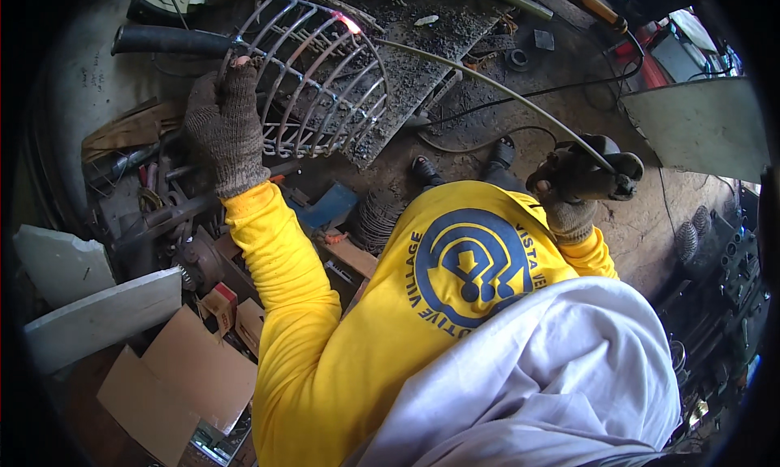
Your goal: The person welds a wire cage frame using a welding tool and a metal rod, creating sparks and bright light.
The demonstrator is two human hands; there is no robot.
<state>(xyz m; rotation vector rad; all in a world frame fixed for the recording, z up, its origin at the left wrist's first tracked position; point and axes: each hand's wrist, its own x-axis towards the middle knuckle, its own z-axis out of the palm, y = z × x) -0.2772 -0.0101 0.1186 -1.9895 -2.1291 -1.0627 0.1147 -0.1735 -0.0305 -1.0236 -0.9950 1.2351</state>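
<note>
A rounded metal basket of curved bars (302,84) lies tilted at upper left, with a dark tube handle (171,41) joined to its rim. One spot on its far bars glows pink-white. My left hand (226,116), in a worn brown knit glove with a bare fingertip showing, is closed on the basket's edge near the handle. My right hand (565,203), also gloved, is at the right, closed round a long thin metal rod (504,87). A dark, curved cup-like piece (609,168) surrounds the rod's near end and partly hides the fingers. The rod's far tip is near the glowing spot.
A gritty metal plate (406,85) lies under the basket. Dark cables (528,97) cross the floor. An orange-handled tool (589,2) is at upper right. Cardboard (199,365), white panels (106,309) and scrap crowd the lower left; a curved pale sheet (699,126) stands at right.
</note>
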